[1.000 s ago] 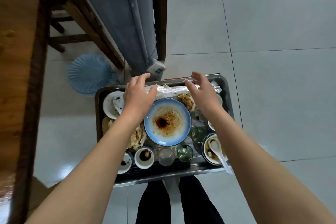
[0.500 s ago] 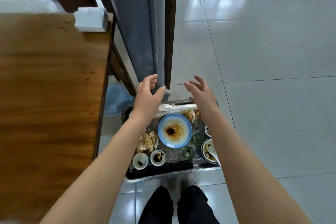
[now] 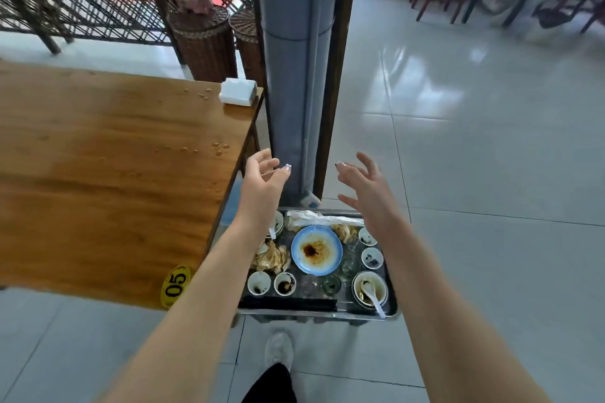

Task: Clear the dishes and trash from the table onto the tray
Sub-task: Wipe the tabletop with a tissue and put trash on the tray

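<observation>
Wooden table [image 3: 114, 173] is carrying a white tissue box [image 3: 238, 92] while left hand [image 3: 262, 185] and right hand [image 3: 363, 188] are hovering spread wide, holding nothing, above the crowded metal tray [image 3: 327, 313] beside it, where sauce cups [image 3: 284, 284] and blue plate [image 3: 316, 250] are risking sliding off if lifted unevenly.

1. A wooden table [image 3: 114, 173] fills the left side. A white box [image 3: 238, 92] sits on its far right corner. Small drops [image 3: 219, 145] dot the top near the right edge, and a yellow sticker [image 3: 175, 285] reading "05" marks the near edge.
2. A metal tray [image 3: 391, 304] sits low, just right of the table, above a grey tiled floor [image 3: 491, 173].
3. On the tray:
   - a blue-rimmed plate [image 3: 316, 250], smeared with brown sauce, in the middle
   - small cups [image 3: 259, 282] and black chopsticks [image 3: 288, 303] along the near edge
   - a bowl [image 3: 379, 285] holding a white spoon [image 3: 375, 299] at the near right corner
   - crumpled plastic [image 3: 314, 218] at the far edge
</observation>
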Demonstrator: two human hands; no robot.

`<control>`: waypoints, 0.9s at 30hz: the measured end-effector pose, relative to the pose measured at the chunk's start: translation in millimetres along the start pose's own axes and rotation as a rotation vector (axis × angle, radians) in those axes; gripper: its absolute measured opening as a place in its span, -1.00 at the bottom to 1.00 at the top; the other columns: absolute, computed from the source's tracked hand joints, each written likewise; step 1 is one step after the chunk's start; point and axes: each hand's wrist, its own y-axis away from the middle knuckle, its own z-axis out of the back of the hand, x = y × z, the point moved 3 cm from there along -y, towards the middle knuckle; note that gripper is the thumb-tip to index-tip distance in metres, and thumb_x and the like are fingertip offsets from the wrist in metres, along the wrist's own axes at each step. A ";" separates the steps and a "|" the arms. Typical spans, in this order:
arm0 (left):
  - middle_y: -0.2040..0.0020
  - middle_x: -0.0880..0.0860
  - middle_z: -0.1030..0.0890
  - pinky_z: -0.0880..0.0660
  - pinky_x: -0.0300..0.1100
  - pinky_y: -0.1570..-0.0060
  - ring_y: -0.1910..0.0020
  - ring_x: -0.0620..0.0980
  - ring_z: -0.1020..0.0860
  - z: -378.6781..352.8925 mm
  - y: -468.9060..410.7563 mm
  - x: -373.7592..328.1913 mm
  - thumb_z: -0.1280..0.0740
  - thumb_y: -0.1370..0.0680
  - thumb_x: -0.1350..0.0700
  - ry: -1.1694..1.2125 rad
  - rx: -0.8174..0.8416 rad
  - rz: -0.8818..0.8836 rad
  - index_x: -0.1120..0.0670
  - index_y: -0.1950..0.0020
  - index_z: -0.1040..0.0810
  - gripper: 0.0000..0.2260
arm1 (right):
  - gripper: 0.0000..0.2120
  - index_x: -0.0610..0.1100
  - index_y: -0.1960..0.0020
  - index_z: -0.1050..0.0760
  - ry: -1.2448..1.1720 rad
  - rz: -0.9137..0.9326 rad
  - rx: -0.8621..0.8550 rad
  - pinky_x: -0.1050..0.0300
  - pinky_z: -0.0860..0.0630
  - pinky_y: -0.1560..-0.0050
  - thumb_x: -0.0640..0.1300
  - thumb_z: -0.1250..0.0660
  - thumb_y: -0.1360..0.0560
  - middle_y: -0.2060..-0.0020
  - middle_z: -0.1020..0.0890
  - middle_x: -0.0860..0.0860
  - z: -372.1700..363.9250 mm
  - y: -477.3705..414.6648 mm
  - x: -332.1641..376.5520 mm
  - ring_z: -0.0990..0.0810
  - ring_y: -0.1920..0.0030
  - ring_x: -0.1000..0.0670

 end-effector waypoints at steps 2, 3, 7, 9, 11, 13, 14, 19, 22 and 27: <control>-0.29 0.05 -0.45 -0.41 -0.14 -0.25 -0.26 0.00 -0.44 9.1 30.5 -8.1 -0.25 -0.60 0.12 0.033 -0.028 -0.001 0.05 -0.41 -0.29 -0.62 | -0.35 -0.01 -0.50 -0.12 0.027 0.026 0.031 -0.12 -0.46 -0.28 0.03 -0.35 -0.52 -0.37 -0.40 -0.08 -2.5 24.1 8.6 -0.43 -0.31 -0.09; -0.29 0.05 -0.45 -0.41 -0.18 -0.20 -0.26 0.00 -0.44 15.9 46.0 -14.3 -0.25 -0.60 0.12 0.048 -0.041 -0.011 0.05 -0.41 -0.29 -0.62 | -0.35 -0.01 -0.50 -0.12 0.041 0.041 0.043 -0.09 -0.47 -0.27 0.03 -0.35 -0.51 -0.37 -0.40 -0.08 -6.3 36.1 15.1 -0.44 -0.31 -0.09; -0.28 0.01 -0.45 -0.37 -0.25 -0.08 -0.23 -0.02 -0.43 36.6 79.4 -28.0 -0.25 -0.60 0.09 0.046 -0.052 -0.019 0.05 -0.42 -0.29 -0.61 | -0.34 -0.02 -0.51 -0.13 0.024 0.056 0.077 -0.01 -0.49 -0.23 0.02 -0.36 -0.51 -0.38 -0.38 -0.07 -23.7 65.9 32.7 -0.44 -0.30 -0.07; -0.29 0.03 -0.45 -0.39 -0.20 -0.16 -0.24 -0.02 -0.44 51.6 88.4 -38.8 -0.25 -0.61 0.09 0.050 -0.072 -0.037 0.05 -0.41 -0.30 -0.62 | -0.35 -0.02 -0.51 -0.12 0.025 0.083 0.113 -0.01 -0.47 -0.25 0.01 -0.35 -0.52 -0.39 -0.38 -0.07 -36.1 79.4 41.7 -0.43 -0.30 -0.06; -0.30 0.04 -0.46 -0.39 -0.11 -0.26 -0.27 0.00 -0.43 67.2 96.0 -49.1 -0.25 -0.61 0.09 0.056 -0.088 -0.055 0.04 -0.40 -0.32 -0.64 | -0.36 -0.02 -0.51 -0.13 0.036 0.111 0.143 0.04 -0.47 -0.22 0.02 -0.34 -0.53 -0.39 -0.37 -0.06 -50.6 91.8 50.5 -0.43 -0.28 -0.02; -0.31 0.02 -0.46 -0.38 -0.03 -0.33 -0.29 -0.01 -0.43 77.7 99.7 -56.5 -0.25 -0.61 0.06 0.050 -0.093 -0.069 0.01 -0.38 -0.33 -0.66 | -0.36 -0.01 -0.50 -0.14 0.075 0.124 0.151 0.05 -0.47 -0.20 0.04 -0.34 -0.52 -0.38 -0.37 -0.04 -61.7 97.5 57.5 -0.42 -0.26 0.00; -0.30 0.01 -0.46 -0.38 -0.01 -0.34 -0.29 -0.02 -0.43 85.8 100.4 -60.5 -0.25 -0.61 0.05 0.048 -0.092 -0.081 0.00 -0.37 -0.33 -0.67 | -0.35 -0.01 -0.50 -0.14 0.088 0.129 0.144 0.04 -0.47 -0.22 0.05 -0.35 -0.52 -0.38 -0.38 -0.03 -69.2 102.0 62.6 -0.42 -0.28 -0.01; -0.26 0.00 -0.47 -0.39 -0.04 -0.33 -0.25 -0.03 -0.45 127.1 94.3 -77.9 -0.26 -0.60 0.04 0.056 -0.060 -0.114 0.00 -0.36 -0.35 -0.67 | -0.36 -0.04 -0.50 -0.17 0.085 0.156 0.094 -0.10 -0.46 -0.28 0.05 -0.35 -0.51 -0.34 -0.42 -0.06 -104.1 114.3 82.6 -0.44 -0.30 -0.06; -0.22 0.00 -0.48 -0.41 -0.10 -0.27 -0.23 -0.04 -0.45 164.2 90.7 -81.5 -0.27 -0.60 0.07 0.090 -0.040 -0.133 0.03 -0.35 -0.36 -0.67 | -0.37 -0.06 -0.50 -0.16 0.084 0.177 0.062 -0.13 -0.45 -0.29 0.02 -0.34 -0.53 -0.34 -0.42 -0.08 -139.0 125.2 93.9 -0.44 -0.30 -0.08; -0.17 -0.03 -0.50 -0.43 -0.13 -0.22 -0.18 -0.05 -0.48 231.8 80.7 -82.9 -0.29 -0.59 0.07 0.052 0.025 -0.180 0.00 -0.32 -0.38 -0.70 | -0.36 -0.10 -0.51 -0.15 0.068 0.211 0.013 -0.10 -0.46 -0.28 -0.02 -0.34 -0.53 -0.31 -0.45 -0.05 -204.6 148.0 101.8 -0.46 -0.28 -0.05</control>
